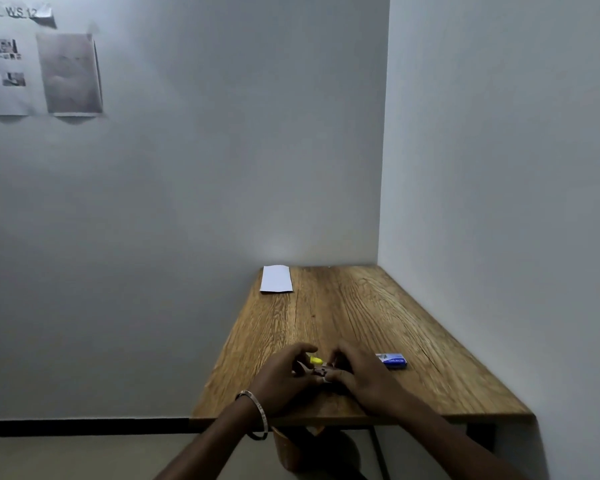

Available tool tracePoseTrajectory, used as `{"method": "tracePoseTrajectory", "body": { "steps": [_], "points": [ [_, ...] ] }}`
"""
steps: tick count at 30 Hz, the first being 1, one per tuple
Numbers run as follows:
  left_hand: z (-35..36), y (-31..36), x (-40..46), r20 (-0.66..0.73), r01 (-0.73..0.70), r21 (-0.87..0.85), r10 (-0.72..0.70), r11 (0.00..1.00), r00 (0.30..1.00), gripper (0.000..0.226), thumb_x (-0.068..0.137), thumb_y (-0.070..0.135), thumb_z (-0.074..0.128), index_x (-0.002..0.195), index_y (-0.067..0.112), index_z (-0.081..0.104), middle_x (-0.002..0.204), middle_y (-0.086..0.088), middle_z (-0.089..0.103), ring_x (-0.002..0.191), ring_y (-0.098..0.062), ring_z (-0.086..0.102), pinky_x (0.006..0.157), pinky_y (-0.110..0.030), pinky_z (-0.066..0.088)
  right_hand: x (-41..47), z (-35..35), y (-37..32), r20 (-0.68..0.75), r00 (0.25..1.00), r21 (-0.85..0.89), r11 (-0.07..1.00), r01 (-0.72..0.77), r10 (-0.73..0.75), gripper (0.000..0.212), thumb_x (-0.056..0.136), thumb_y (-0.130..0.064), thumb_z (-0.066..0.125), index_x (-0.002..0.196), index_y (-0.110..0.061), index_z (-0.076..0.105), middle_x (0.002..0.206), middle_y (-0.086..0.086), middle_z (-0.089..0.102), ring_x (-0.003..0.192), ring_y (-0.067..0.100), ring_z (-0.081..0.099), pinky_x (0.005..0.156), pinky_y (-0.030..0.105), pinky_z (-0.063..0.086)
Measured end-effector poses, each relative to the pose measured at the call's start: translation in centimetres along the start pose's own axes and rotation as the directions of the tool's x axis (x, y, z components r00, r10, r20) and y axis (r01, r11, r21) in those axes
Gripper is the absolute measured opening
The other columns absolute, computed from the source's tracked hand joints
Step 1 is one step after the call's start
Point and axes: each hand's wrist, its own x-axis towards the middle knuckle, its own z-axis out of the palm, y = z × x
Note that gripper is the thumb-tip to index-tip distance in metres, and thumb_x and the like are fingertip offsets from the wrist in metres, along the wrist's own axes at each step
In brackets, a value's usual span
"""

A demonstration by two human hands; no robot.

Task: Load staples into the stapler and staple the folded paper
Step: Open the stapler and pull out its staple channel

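Your left hand (284,374), bracelet (257,414) on its wrist, curls around the stapler (315,366) near the front edge of the wooden table (361,317). Only a yellow tip and some metal show between your fingers. Your right hand (362,377) closes on the same stapler from the other side (grip detail blurred). Folded paper (276,278) lies at the far left corner, well apart. Blue staple box (392,360) sits just beside your right hand.
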Motion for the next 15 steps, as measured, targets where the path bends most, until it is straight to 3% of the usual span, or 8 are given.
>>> {"method": "tracePoseTrajectory", "body": {
  "steps": [4,7,9,12,15],
  "points": [
    [-0.6,0.1,0.3,-0.055,0.084,-0.243,-0.1,0.966,0.994,0.049,0.084,0.021,0.073,0.126,0.034,0.053,0.106,0.011,0.064,0.093,0.004,0.064,0.074,-0.013,0.053,1.0,0.5,-0.2,-0.081,0.996,0.153,0.988,-0.034,0.046,0.026,0.089,-0.03,0.07,0.114,-0.031,0.069,0.1,-0.016,0.068,0.096,-0.002,0.062,0.083,0.021,0.051],
    [-0.5,0.4,0.9,-0.1,0.143,-0.511,-0.224,0.848,0.969,0.047,0.083,0.014,0.074,0.125,0.026,0.055,0.112,-0.002,0.066,0.096,-0.012,0.069,0.077,-0.028,0.06,2.0,1.1,-0.8,-0.136,0.98,0.326,0.94,-0.097,0.148,0.019,0.086,-0.029,0.075,0.105,-0.027,0.074,0.098,-0.011,0.074,0.095,-0.001,0.067,0.085,0.027,0.057],
    [-0.5,0.7,1.2,-0.084,0.159,-0.589,-0.256,0.792,0.963,0.034,0.086,0.016,0.071,0.119,0.018,0.062,0.109,-0.006,0.07,0.097,-0.017,0.071,0.083,-0.036,0.06,2.6,1.3,-1.4,-0.149,0.966,0.42,0.898,-0.131,0.211,0.014,0.085,-0.031,0.076,0.098,-0.028,0.074,0.092,-0.011,0.076,0.089,-0.002,0.069,0.078,0.024,0.057],
    [-0.7,1.1,1.5,-0.054,0.132,-0.604,-0.206,0.786,0.977,0.019,0.093,0.022,0.062,0.108,0.015,0.071,0.103,-0.001,0.075,0.097,-0.013,0.071,0.082,-0.032,0.059,3.0,1.6,-2.3,-0.058,0.952,0.652,0.733,-0.192,0.301,0.009,0.085,-0.03,0.076,0.093,-0.026,0.073,0.087,-0.008,0.078,0.081,0.002,0.073,0.062,0.021,0.058],
    [-0.8,1.5,1.7,-0.063,0.106,-0.622,-0.185,0.776,0.981,0.016,0.094,0.018,0.06,0.103,0.018,0.073,0.098,0.004,0.076,0.093,-0.011,0.072,0.071,-0.021,0.057,3.2,1.9,-2.4,0.02,0.918,0.795,0.55,-0.255,0.397,0.019,0.084,-0.026,0.077,0.1,-0.017,0.074,0.09,0.001,0.079,0.085,0.019,0.076,0.069,0.037,0.063]
  ]
}}
